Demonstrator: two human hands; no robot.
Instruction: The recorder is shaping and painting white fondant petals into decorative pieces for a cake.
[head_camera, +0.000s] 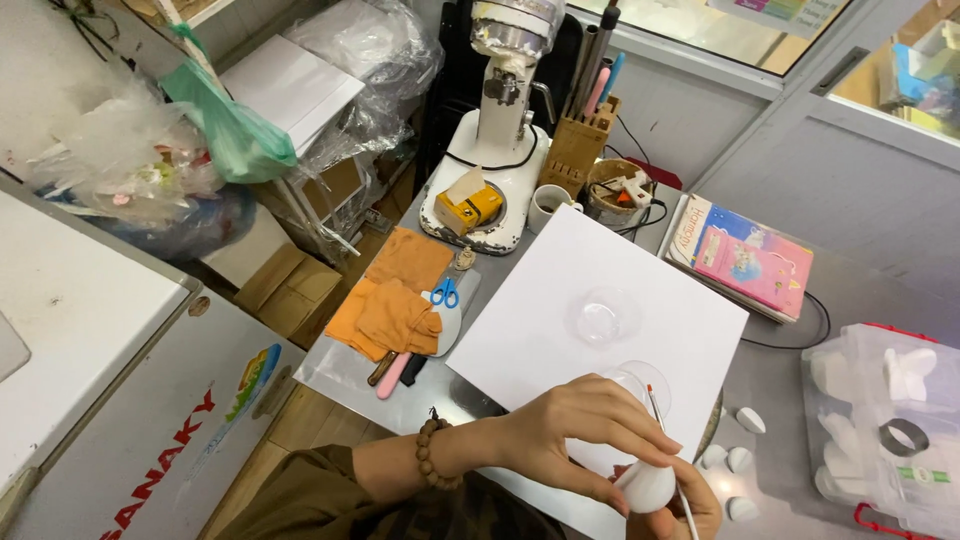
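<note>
My left hand (580, 430), with a wooden bead bracelet (432, 452) on the wrist, reaches in from the lower left. Its fingertips pinch a small white rounded piece (646, 487). My right hand (700, 505) sits just under that piece at the bottom edge, mostly hidden, and holds a thin paintbrush (660, 420) whose tip points up and away. Both hands hover over the near edge of a large white board (560, 290). Two clear plastic half-domes (605, 315) lie on the board just beyond the hands.
Several small white pieces (742, 460) lie on the metal table right of the hands. A clear box (885, 430) of white shapes stands far right. Books (750, 258), a stand mixer (500, 120), a knife block (580, 145), an orange cloth (395, 300), blue scissors (445, 293) and a white freezer (90, 330) surround the board.
</note>
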